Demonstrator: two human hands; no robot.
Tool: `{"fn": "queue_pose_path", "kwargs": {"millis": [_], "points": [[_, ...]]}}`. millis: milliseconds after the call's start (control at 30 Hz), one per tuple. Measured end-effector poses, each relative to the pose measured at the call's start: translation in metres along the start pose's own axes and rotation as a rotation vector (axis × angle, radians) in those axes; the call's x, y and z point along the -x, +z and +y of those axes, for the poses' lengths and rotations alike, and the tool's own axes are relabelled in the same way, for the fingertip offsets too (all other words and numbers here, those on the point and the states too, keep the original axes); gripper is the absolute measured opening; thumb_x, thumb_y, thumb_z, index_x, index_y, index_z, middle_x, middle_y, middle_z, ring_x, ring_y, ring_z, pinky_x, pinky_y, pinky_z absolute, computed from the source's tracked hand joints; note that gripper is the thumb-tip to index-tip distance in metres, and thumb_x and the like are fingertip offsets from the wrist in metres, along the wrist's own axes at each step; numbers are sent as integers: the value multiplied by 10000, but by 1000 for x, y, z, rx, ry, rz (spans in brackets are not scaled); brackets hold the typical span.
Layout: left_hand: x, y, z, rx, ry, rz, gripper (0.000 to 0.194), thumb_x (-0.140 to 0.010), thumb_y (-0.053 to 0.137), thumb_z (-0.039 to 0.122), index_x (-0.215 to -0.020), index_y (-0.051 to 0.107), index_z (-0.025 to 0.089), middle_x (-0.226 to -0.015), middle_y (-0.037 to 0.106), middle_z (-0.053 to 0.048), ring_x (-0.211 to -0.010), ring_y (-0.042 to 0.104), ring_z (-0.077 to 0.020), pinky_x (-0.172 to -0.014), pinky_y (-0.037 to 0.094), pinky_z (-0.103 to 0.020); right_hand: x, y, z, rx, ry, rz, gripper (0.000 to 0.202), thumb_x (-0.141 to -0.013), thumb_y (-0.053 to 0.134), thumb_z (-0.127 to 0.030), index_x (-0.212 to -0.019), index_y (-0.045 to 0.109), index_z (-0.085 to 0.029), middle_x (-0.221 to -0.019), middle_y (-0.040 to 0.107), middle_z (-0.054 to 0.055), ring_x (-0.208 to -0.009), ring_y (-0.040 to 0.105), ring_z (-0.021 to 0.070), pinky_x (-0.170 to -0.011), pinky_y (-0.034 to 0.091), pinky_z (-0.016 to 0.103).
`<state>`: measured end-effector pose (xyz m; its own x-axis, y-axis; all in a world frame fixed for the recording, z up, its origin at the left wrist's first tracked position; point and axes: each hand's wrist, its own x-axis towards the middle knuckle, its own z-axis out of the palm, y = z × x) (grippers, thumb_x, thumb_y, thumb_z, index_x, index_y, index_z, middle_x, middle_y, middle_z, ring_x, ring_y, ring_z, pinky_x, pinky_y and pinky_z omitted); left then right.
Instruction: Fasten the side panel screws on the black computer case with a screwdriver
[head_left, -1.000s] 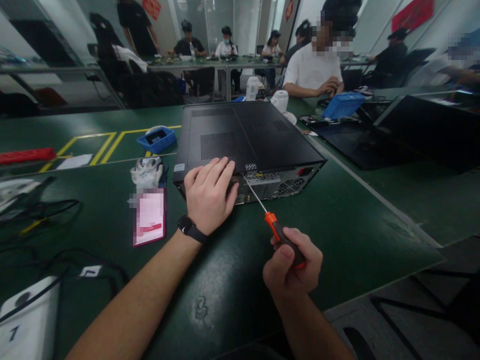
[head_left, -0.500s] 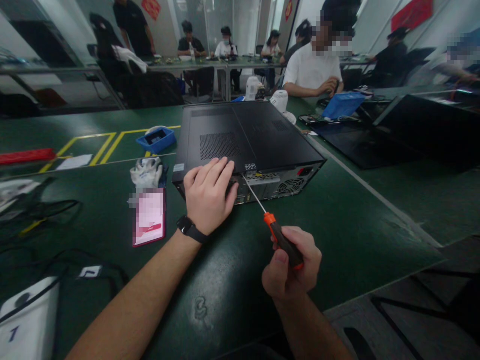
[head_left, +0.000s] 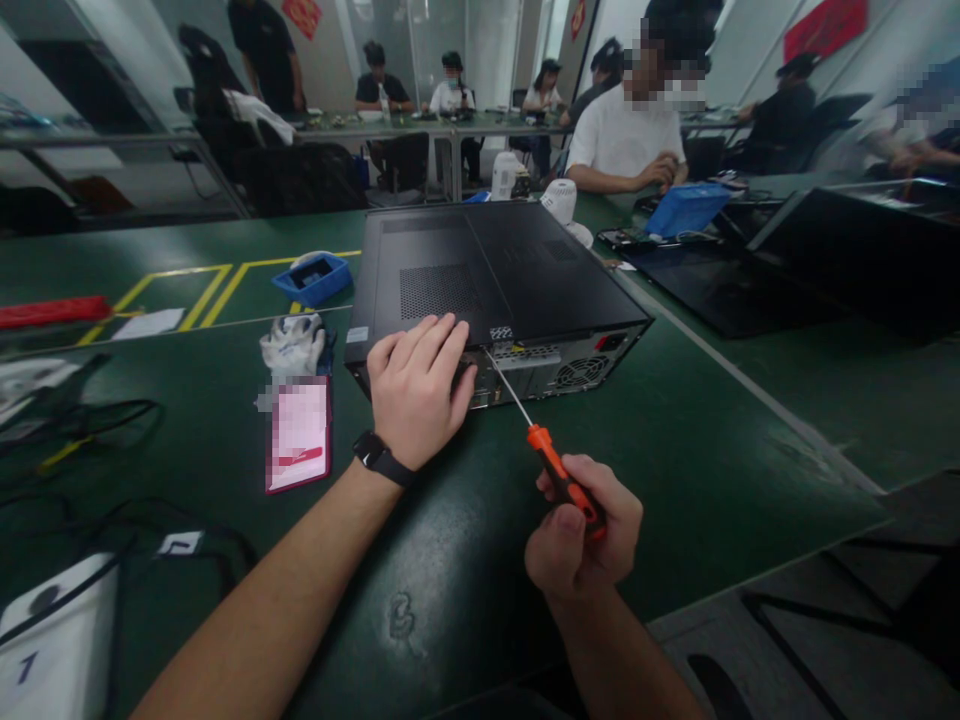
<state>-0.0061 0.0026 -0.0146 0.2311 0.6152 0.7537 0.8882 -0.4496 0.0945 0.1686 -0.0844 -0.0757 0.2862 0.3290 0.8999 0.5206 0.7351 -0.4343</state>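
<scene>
A black computer case (head_left: pixel 517 260) lies flat on the green table, its rear panel with a round fan grille facing me. My left hand (head_left: pixel 420 385) rests on the case's near left edge, fingers spread over the top and thumb down by the rear panel. In my right hand (head_left: pixel 589 520) is an orange and black screwdriver (head_left: pixel 551 455), its handle wrapped by my fingers. The screwdriver's shaft slants up and left, and its tip meets the top edge of the rear panel just right of my left hand. The tip itself is too small to make out.
Left of the case are a blue tray (head_left: pixel 313 282), grey-white gloves (head_left: pixel 292 345) and a pink-framed phone (head_left: pixel 301 435). Black cables (head_left: pixel 112 410) lie farther left. A dark panel (head_left: pixel 697 285) is at the right. A person in white (head_left: pixel 622 140) sits across the table.
The screwdriver's handle has turned about its axis in my right hand, showing more orange. My left hand and the case have stayed in place.
</scene>
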Motion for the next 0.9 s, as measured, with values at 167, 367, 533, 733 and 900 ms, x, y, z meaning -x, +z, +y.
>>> {"fn": "queue_pose_path", "kwargs": {"millis": [167,367,533,733,900], "points": [[0,0,0,4,0,-8,494,-1008,622,291,-1498,611,223,-1526,666,-118,-1422,614,-331,-1156,366,-535,-9,2,-3,11,-39,-19,314,-956,566,-206,-1253,654,-153,-996,694,71,-795,675,183,-658,594,359],[1,1,-1,-5,5,0,489,-1014,620,296,-1495,612,206,-1528,665,-116,-1421,613,-325,-1155,368,-527,-4,-2,1,55,-47,0,319,-965,593,-159,-1278,651,-154,-1010,717,64,-730,681,154,-608,583,314],[0,1,-1,-2,-2,-7,492,-1008,631,299,-1491,619,208,-1520,671,-118,-1415,617,-333,-1156,372,-531,-2,0,1,2,-26,-3,311,-997,580,-221,-1293,647,-154,-1011,712,69,-742,691,163,-630,611,342],[0,1,-1,-15,8,2,486,-1010,632,300,-1485,623,197,-1517,674,-115,-1410,621,-327,-1148,376,-528,-6,1,-2,-10,-7,-18,328,-939,609,-193,-1262,655,-161,-989,696,62,-789,697,186,-673,630,386],[0,1,-1,-5,2,2,497,-1004,637,293,-1493,619,207,-1521,670,-114,-1414,617,-329,-1151,374,-532,-3,-2,0,44,-51,-12,370,-934,634,-135,-1303,646,-147,-1027,723,68,-771,714,168,-651,625,341]]}}
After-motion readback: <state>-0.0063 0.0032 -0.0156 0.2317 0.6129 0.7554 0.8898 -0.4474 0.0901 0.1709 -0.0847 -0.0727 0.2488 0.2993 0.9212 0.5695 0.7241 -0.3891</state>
